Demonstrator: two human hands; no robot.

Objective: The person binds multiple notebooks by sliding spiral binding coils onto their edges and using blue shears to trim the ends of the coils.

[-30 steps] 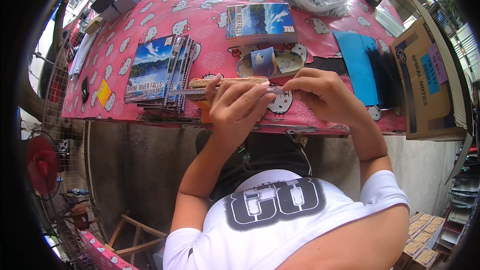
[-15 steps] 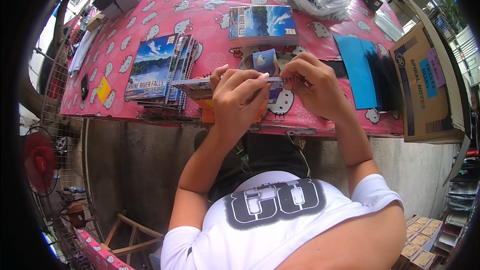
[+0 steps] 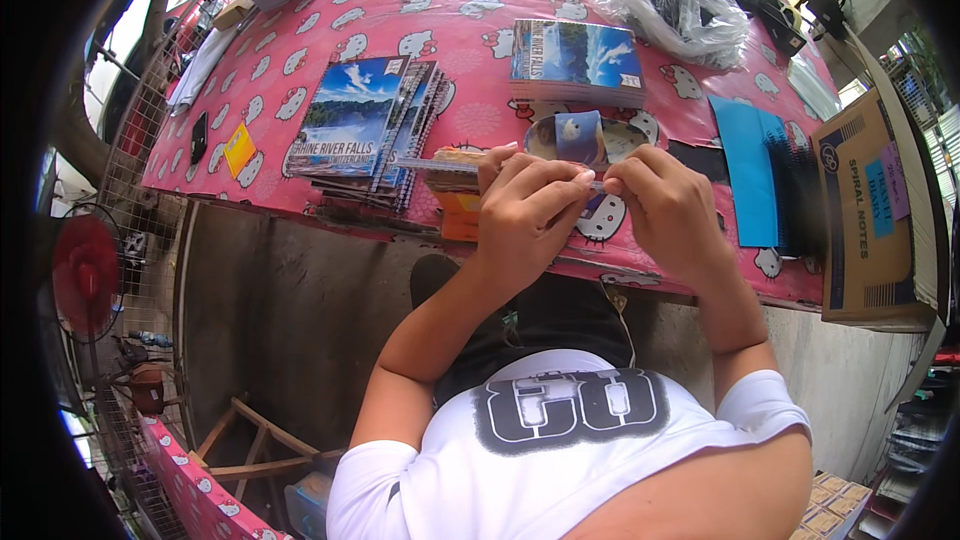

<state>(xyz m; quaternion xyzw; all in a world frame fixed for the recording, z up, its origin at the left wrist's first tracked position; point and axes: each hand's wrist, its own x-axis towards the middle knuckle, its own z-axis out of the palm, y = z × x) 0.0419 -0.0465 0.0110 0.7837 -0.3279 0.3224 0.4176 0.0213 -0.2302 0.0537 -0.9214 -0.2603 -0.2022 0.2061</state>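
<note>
My left hand (image 3: 535, 205) is closed on a spiral notebook (image 3: 445, 166), which is held edge-on with only its left part showing past the fingers. At the notebook's right end, my right hand (image 3: 662, 208) pinches a thin binding coil, mostly hidden by the fingertips. The two hands' fingertips nearly touch. Just beyond them lies an oval tray (image 3: 540, 140) with a small picture-covered piece (image 3: 580, 135) in it. An orange block (image 3: 460, 217) sits under the notebook, beside my left wrist.
Stacked notebooks (image 3: 350, 120) lie left, another stack (image 3: 578, 55) beyond my hands. To the right are a blue sheet (image 3: 745, 170), black coils (image 3: 795, 185) and a cardboard box (image 3: 870, 210). A clear plastic bag (image 3: 680, 5) and phone (image 3: 199, 138) also rest on the pink table (image 3: 400, 15).
My right hand's fingertips have come closer to my left hand's and now pinch together beside them. The whole view has shifted, so the table's things appear farther right and lower.
</note>
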